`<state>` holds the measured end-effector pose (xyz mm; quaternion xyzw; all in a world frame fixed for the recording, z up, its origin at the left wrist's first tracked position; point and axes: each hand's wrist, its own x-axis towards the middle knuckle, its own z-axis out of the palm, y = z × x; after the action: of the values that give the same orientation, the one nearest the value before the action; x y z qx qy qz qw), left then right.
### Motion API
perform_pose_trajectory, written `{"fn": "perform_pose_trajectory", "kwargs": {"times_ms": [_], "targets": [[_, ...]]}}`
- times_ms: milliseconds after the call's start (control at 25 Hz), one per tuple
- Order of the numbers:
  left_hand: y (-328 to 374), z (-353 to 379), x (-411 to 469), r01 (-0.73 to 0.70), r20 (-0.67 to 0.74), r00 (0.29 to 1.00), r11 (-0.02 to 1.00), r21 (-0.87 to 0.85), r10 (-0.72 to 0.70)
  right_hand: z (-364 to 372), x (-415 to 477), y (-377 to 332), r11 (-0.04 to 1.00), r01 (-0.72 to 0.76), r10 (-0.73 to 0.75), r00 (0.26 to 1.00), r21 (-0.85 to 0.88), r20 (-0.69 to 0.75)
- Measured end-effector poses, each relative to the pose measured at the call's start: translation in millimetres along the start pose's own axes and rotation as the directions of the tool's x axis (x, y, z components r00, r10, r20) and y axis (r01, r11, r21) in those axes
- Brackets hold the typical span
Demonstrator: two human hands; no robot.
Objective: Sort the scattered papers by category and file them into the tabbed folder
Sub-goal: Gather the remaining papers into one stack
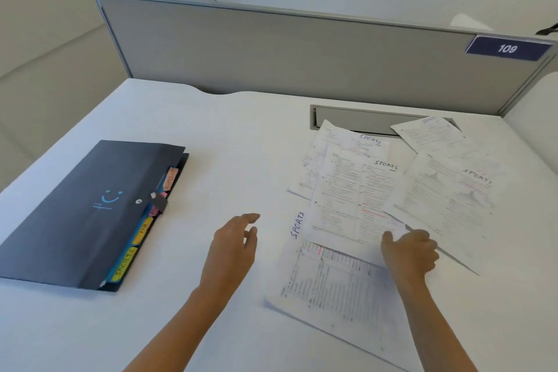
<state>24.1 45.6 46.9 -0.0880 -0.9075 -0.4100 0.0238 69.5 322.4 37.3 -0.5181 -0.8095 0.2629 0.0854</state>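
Dark folder [90,211] at the desk's [241,136] left: closed, coloured tabs (SPORTS, HR) poking out of its right edge, long axis slanting from near-left to far-right. Between it and the sheets the left hand [232,248] hovers, fingers loose, holding nothing. At right, papers [356,196] overlap in a fan, each marked SPORTS; the right hand [407,251] pinches one sheet's near corner, fingers curled.

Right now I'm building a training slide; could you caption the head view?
Right hand pinches the overlapping SPORTS papers while the open left hand hovers near the tabbed folder.
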Motion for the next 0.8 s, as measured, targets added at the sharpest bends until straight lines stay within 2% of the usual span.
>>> {"fn": "perform_pose_trajectory", "kwargs": {"times_ms": [120,280,320,400,480,640,720,800], "targets": [[11,28,-7,0.018,0.082,0.997,0.999,-0.045,-0.014,0,-1,2,0.986,0.007,0.0,0.999,-0.168,0.041],[26,45,-12,0.072,0.126,0.99,0.997,-0.037,-0.067,7,7,6,0.99,0.036,-0.029,0.998,-0.138,0.055],[27,45,-12,0.079,0.13,0.989,0.996,-0.039,-0.073,8,11,6,0.996,0.047,-0.043,0.998,-0.082,0.05],[29,42,-10,0.084,0.133,0.988,0.995,-0.061,-0.076,5,16,9,0.99,0.036,-0.045,0.997,0.14,0.062],[28,34,-3,0.113,0.126,0.987,0.987,-0.117,-0.098,-4,11,11,0.933,-0.015,-0.034,0.991,0.361,0.129],[28,22,13,0.242,0.171,0.964,0.936,-0.254,-0.203,-15,-7,15,0.827,-0.055,-0.103,0.963,0.559,0.248],[38,15,17,0.393,0.293,0.91,0.835,-0.385,-0.293,-15,-17,15,0.788,-0.042,-0.167,0.946,0.615,0.279],[44,5,22,0.546,0.425,0.831,0.672,-0.501,-0.359,-14,-25,15,0.771,0.014,-0.246,0.929,0.636,0.278]]}}
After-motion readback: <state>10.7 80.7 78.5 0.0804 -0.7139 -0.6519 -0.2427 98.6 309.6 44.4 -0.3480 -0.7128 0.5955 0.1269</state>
